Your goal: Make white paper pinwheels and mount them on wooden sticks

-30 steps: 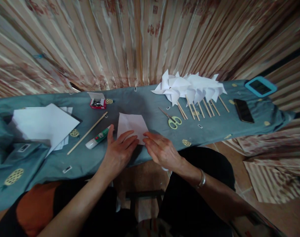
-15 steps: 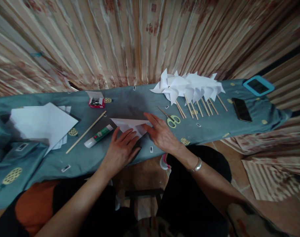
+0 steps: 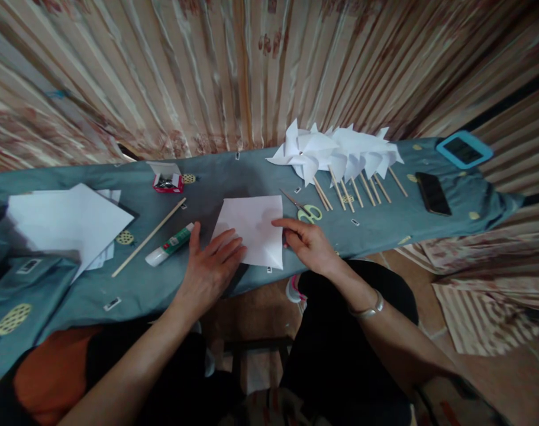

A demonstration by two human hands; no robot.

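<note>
A square sheet of white paper [image 3: 257, 220] lies opened out on the cloth in front of me, its corners lifting slightly. My left hand [image 3: 212, 266] rests on its lower left part with fingers spread flat. At the sheet's right edge is my right hand [image 3: 311, 244], its index finger stretched onto the paper and the other fingers loosely bent. Just left of my left hand lies a glue stick [image 3: 170, 244] with a green label. Scissors [image 3: 308, 212] with light green handles lie beyond my right hand.
White paper pinwheels [image 3: 335, 151] on wooden sticks lie in a row at the back right. A phone [image 3: 433, 193] and a blue-framed device [image 3: 464, 149] are farther right. Leftward are a wooden stick [image 3: 148, 238], a small red box [image 3: 168, 183] and a stack of white paper [image 3: 51, 222].
The sheet, folded into a triangle before, is now unfolded into a square. My right hand has moved slightly right and down; my left hand has spread its fingers on the paper.
</note>
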